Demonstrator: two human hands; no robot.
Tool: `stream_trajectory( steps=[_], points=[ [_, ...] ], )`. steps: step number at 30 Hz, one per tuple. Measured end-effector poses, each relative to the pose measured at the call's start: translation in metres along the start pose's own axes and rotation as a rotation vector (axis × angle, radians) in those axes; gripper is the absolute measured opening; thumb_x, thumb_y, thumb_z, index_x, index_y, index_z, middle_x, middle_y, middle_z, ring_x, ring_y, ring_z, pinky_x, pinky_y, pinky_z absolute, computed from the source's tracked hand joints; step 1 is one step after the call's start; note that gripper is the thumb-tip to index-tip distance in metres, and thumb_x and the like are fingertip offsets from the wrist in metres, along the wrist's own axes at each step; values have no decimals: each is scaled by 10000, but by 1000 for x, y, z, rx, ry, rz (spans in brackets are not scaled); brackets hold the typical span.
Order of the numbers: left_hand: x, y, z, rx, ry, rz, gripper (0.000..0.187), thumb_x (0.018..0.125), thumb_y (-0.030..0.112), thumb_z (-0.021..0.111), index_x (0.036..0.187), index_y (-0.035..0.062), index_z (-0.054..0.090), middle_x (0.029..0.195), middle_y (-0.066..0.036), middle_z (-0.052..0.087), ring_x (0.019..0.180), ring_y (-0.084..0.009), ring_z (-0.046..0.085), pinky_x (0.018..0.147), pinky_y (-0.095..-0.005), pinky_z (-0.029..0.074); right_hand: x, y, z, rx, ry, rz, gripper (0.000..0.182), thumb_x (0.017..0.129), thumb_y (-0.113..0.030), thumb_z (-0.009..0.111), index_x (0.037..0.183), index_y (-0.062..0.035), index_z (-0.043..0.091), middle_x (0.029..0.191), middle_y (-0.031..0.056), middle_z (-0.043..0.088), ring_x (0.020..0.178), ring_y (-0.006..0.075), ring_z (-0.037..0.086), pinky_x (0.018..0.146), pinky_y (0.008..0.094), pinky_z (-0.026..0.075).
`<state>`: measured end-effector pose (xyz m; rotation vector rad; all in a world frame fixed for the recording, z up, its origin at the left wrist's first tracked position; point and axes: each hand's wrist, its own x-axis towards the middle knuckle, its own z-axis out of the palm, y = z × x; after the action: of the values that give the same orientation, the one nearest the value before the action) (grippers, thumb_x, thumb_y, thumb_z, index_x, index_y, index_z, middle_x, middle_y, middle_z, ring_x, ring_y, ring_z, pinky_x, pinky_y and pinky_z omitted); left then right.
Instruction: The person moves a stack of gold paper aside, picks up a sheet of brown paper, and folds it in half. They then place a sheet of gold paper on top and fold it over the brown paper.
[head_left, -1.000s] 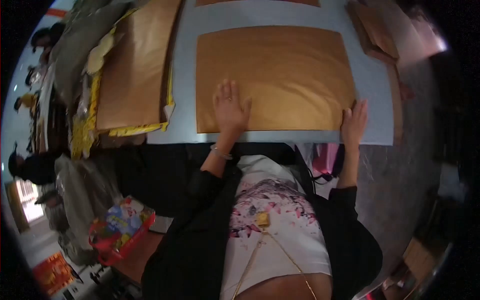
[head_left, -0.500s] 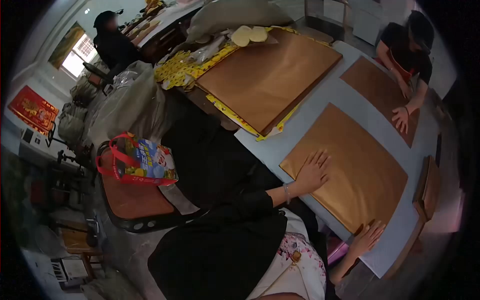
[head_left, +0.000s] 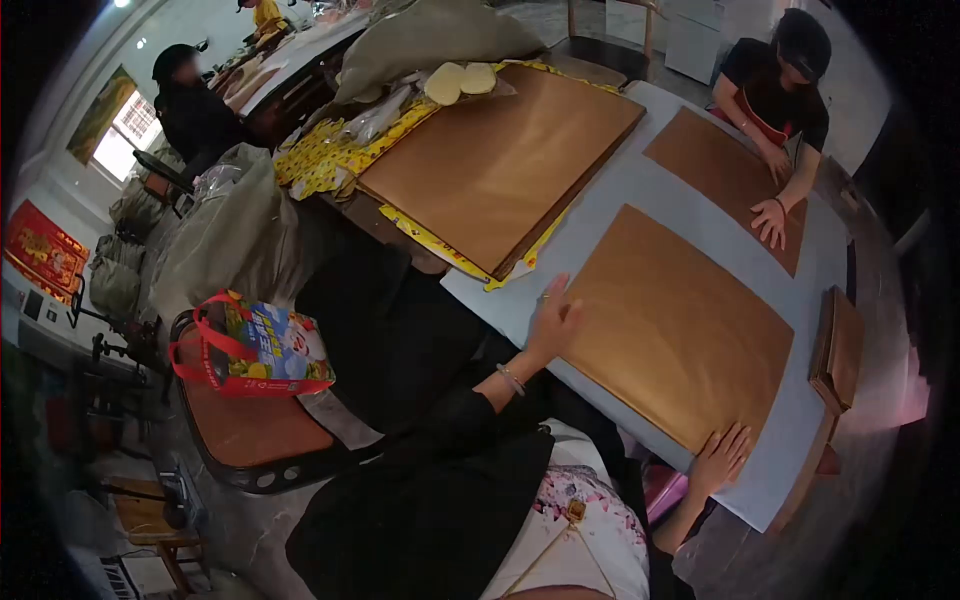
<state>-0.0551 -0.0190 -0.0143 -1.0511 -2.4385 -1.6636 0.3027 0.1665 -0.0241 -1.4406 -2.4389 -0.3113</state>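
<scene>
A large brown sheet (head_left: 680,325) with a slight sheen, like kraft paper, lies flat on the pale grey tabletop (head_left: 605,235) before me. My left hand (head_left: 553,325), a bracelet on its wrist, is at the sheet's left edge, fingers stretched out and empty. Near the sheet's closest corner, my right hand (head_left: 722,458) rests flat, its fingers extended over the surface. Across the table, a co-worker's hand (head_left: 770,222) presses on a second brown sheet (head_left: 705,165).
A thick stack of brown sheets (head_left: 500,150) sits on yellow printed wrapping at the far left of the table. Smaller folded brown pieces (head_left: 840,345) lie at the right edge. A red-handled gift bag (head_left: 275,345) stands on a chair (head_left: 250,430) to my left.
My left hand has moved off the sheet's middle to its left edge. My right hand remains flat near the closest corner. The whole view has shifted slightly.
</scene>
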Motion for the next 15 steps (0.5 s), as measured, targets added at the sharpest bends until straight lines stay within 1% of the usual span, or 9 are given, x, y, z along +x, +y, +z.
stream_trajectory(
  steps=[1,2,5,6,8,9,10,12,15],
  points=[
    [2,-7,-6,23,34,-59,542,886,151,538,1356,-13,324,1366,-215,372,1275,-319,366,1039,-366,307,1,0,0,3,-11,6,483,974,-327,335,1388,-79,342,1447,120,309,1331,277,288,1091,410,200],
    [4,-15,-5,-173,139,-141,497,897,157,527,1334,-13,362,1324,-209,427,1243,-276,414,1001,-349,354,0,0,0,4,-10,9,483,974,-327,335,1388,-79,342,1447,120,309,1331,277,288,1091,410,200],
    [13,-16,-24,-216,167,-428,461,903,208,534,1276,-42,431,1242,-193,513,1161,-254,499,956,-330,399,0,1,3,-5,-27,20,490,977,-333,319,1397,-81,323,1457,114,290,1339,274,273,1094,414,194],
    [19,-14,-24,-215,167,-421,461,903,208,534,1276,-42,431,1242,-193,513,1161,-254,499,956,-330,399,0,2,4,-19,-37,24,493,978,-336,313,1402,-83,313,1463,112,279,1343,272,263,1095,414,192],
    [27,-12,-26,-158,16,-385,406,848,217,574,1156,-43,525,1014,-224,619,959,-294,617,803,-335,485,-1,2,6,-33,-47,25,497,979,-338,307,1407,-85,304,1468,109,268,1348,270,254,1096,414,190],
    [33,-8,-25,-38,-24,-371,451,819,313,603,1086,-47,552,967,-239,626,911,-326,623,768,-373,492,0,1,5,-32,-64,34,499,979,-338,305,1411,-88,295,1473,107,257,1352,269,246,1096,415,188],
    [39,-3,-25,-39,-23,-368,451,819,313,603,1086,-47,552,967,-239,626,911,-326,623,768,-373,492,0,1,3,-33,-80,45,502,979,-339,304,1415,-90,287,1478,105,246,1356,267,239,1097,417,186],
    [48,6,-21,218,-300,-434,507,784,384,625,1045,-45,561,951,-258,621,912,-374,605,773,-420,485,-1,-2,-1,-23,-80,49,502,980,-340,302,1416,-92,286,1481,104,241,1358,269,235,1097,419,184],
    [48,25,-11,358,-280,-434,515,765,393,642,1043,-34,571,945,-243,625,917,-389,594,778,-440,479,-2,-2,1,3,-61,58,505,981,-343,298,1421,-97,277,1487,102,227,1361,273,228,1097,427,179]
  ],
)
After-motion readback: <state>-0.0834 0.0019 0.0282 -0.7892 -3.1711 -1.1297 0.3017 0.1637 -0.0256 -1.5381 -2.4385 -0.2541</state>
